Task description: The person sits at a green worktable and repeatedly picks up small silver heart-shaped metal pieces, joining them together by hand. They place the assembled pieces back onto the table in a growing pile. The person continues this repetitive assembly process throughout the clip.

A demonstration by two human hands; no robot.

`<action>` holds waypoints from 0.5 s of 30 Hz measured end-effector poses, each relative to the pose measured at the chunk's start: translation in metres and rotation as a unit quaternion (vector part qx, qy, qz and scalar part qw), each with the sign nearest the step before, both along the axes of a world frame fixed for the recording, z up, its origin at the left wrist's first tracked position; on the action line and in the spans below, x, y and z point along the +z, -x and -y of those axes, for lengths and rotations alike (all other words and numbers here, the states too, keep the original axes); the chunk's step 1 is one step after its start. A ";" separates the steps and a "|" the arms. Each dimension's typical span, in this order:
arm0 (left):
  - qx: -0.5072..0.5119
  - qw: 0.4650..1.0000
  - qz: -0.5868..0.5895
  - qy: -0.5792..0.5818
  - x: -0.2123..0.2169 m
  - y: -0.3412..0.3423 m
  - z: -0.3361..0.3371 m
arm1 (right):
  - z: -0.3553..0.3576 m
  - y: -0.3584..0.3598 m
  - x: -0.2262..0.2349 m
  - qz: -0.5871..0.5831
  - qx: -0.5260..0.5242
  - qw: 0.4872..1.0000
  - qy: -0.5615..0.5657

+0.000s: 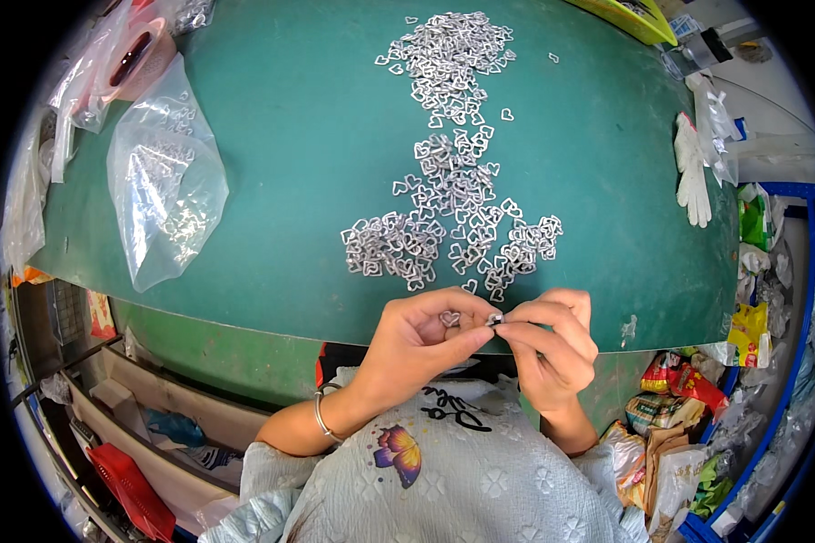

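At the far left of the green tabletop (pixel 290 154), a pink basket (pixel 154 77) stands near the back, and just beside it lies a clear plastic bag (pixel 167 222), through which some small grey pieces are seen. Further right, many heart-shaped metal pieces (pixel 392 249) are spread in a loose heap, which goes from the far side of the tabletop toward the hands. In front of this heap is the left hand (pixel 417 339), with a bracelet (pixel 321 413) on its wrist; its fingers are bent, one heart-shaped piece (pixel 450 319) rests inside them, and the thumb and index finger pinch a small metal piece (pixel 494 319). The right hand (pixel 557 348) meets it from the other side, and its fingers are closed on this same small piece. Near the right edge of the tabletop lies a white glove (pixel 692 172), and below, beside the tabletop, colourful packages (pixel 666 412) are crowded together.
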State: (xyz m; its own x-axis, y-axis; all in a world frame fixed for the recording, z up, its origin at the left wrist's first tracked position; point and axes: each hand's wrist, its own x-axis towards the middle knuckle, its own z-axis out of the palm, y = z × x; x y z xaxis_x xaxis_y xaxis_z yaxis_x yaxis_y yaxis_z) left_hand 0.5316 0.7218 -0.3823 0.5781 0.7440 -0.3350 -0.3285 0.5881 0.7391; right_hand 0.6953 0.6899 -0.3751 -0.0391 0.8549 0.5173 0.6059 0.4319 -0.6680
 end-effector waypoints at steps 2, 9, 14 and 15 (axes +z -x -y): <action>0.008 1.000 0.004 -0.002 -0.001 0.000 0.001 | 0.000 0.001 0.000 -0.003 0.000 1.000 -0.003; -0.005 1.000 0.019 0.016 -0.003 0.004 0.002 | 0.003 0.006 0.000 -0.031 -0.021 0.999 0.017; -0.013 0.999 0.030 0.042 0.000 0.005 0.001 | 0.003 0.004 0.000 0.012 -0.009 1.000 -0.010; -0.016 0.998 0.033 0.042 0.001 0.006 0.000 | 0.003 0.004 0.000 0.014 -0.010 1.000 -0.012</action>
State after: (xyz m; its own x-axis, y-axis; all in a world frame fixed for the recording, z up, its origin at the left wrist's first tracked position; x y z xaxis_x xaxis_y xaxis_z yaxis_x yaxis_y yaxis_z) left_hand 0.5261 0.7214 -0.3816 0.6237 0.6961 -0.3556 -0.3551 0.6576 0.6645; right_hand 0.6914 0.6873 -0.3748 -0.0363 0.8436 0.5358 0.6338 0.4340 -0.6403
